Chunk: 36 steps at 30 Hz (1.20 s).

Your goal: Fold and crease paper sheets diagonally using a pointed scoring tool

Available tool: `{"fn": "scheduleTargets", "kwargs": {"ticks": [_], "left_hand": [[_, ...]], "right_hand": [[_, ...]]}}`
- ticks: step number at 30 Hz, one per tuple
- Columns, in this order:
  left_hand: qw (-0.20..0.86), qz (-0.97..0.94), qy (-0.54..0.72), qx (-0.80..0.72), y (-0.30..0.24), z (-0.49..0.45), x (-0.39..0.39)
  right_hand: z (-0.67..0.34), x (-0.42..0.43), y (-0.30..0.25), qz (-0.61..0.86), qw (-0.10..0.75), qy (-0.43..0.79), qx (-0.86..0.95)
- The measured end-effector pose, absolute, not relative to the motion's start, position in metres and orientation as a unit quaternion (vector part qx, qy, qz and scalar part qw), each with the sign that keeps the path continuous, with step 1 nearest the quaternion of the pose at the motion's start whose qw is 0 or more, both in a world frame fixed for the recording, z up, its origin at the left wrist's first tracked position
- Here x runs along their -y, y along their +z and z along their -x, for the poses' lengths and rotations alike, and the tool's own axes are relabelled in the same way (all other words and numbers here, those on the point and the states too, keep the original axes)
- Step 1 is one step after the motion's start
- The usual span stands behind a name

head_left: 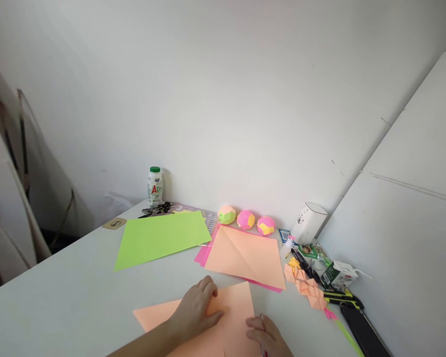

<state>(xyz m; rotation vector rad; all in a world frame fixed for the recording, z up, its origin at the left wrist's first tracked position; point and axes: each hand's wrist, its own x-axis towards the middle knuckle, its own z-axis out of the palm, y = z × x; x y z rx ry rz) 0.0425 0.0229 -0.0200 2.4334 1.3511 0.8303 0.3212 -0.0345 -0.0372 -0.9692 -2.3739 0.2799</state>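
A sheet of peach paper (235, 317) lies on the table in front of me, its lower part cut off by the view. My left hand (197, 310) rests on it, thumb and fingers apart, pressing the sheet down. At the paper's right edge is my right hand (265, 334), its fingers bent around a slim metal tool with a bit of red (264, 353). Most of that tool is hidden, so its kind does not show. Another peach sheet (247, 255), with a diagonal crease, lies further back on top of pink paper (204, 255).
Green paper (163, 238) lies back left, near keys (156, 209) and a white bottle (155, 186). Three folded paper balls (246, 219) line the wall. At right are folded peach pieces (308, 289), a white paper cylinder (308, 222), a small box (338, 275) and a black phone (364, 329).
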Motion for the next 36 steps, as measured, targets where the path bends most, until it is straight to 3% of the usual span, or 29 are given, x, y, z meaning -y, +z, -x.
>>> {"fn": "scheduleTargets", "kwargs": {"ticks": [6, 15, 25, 36], "left_hand": [[0.122, -0.844, 0.331, -0.405, -0.018, -0.038, -0.02], [0.07, -0.829, 0.356, -0.426, -0.023, -0.037, -0.027], [0.085, -0.799, 0.318, -0.503, -0.022, -0.035, -0.031], [0.108, -0.814, 0.337, -0.459, -0.019, -0.033, -0.03]], "right_hand": [[-0.313, 0.042, -0.021, 0.344, 0.3, 0.219, 0.862], [-0.319, 0.034, -0.01, 0.42, 0.459, 0.214, 0.753], [-0.326, 0.028, -0.014, 0.454, 0.459, 0.221, 0.731], [-0.331, 0.027, -0.009, 0.5, 0.447, 0.212, 0.711]]}}
